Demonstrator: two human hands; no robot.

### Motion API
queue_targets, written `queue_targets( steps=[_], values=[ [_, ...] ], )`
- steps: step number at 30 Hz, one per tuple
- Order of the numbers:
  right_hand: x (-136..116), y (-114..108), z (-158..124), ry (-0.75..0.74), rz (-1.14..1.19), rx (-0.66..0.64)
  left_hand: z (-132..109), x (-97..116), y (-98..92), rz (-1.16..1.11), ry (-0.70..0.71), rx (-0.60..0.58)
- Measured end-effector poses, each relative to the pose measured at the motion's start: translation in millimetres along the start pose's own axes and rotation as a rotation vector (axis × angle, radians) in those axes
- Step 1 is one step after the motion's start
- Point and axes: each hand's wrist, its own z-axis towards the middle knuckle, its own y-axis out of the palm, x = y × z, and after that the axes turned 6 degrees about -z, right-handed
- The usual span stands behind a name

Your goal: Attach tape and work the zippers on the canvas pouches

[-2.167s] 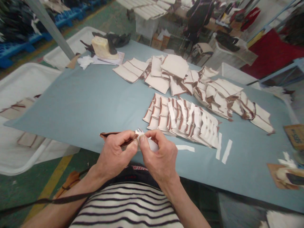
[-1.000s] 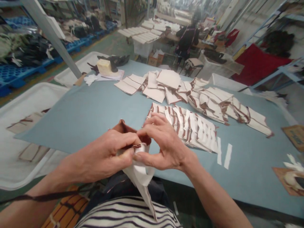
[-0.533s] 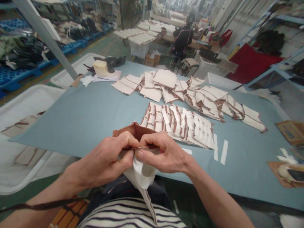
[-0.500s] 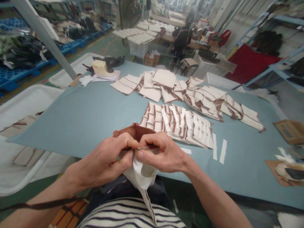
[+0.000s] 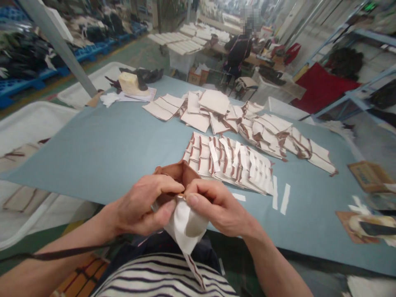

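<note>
In front of my body I hold a sewn fabric piece [image 5: 187, 225], white outside with brown lining standing open at its far side. My left hand [image 5: 147, 202] is closed round its left edge, index fingertip at the rim and thumb lower on the white cloth. At the right of the same rim, my right hand [image 5: 215, 202] pinches the edge between thumb and bent fingers. The fingertips of both hands nearly meet. A narrow strap-like end [image 5: 195, 270] of the piece hangs down against a striped shirt.
Overlapping rows of white pieces with brown edges [image 5: 229, 163] lie on the blue-grey table [image 5: 102, 148], white strips [image 5: 285, 199] beside them. A looser pile [image 5: 213, 103] is behind. White bins [image 5: 37, 119] flank the left; a cardboard box [image 5: 371, 175] sits right. A person [image 5: 236, 51] is farther back.
My left thumb has slid down and away from the index finger. The rim has turned slightly between my hands, showing more white cloth. The view has shifted a little.
</note>
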Motion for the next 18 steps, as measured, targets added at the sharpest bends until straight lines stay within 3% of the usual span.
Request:
queue_targets(
  steps=[4,8,15,18],
  values=[
    [-21.5,-18.0,-5.9,-0.275,-0.516,-0.003,15.5,24.5,-26.5,-0.12,-0.133,-0.255],
    [-34.8,-17.6,-7.1,-0.408,-0.853,0.031,35.2,38.5,-40.7,-0.156,-0.27,-0.439],
    [-52.2,-9.4,-21.5,-0.457,-0.954,0.002,37.3,45.1,-35.4,-0.332,-0.303,-0.555],
    [-58.4,-8.1,-27.2,-0.443,-0.953,-0.054,28.2,50.2,-30.1,-0.284,-0.273,-0.532]
  ],
)
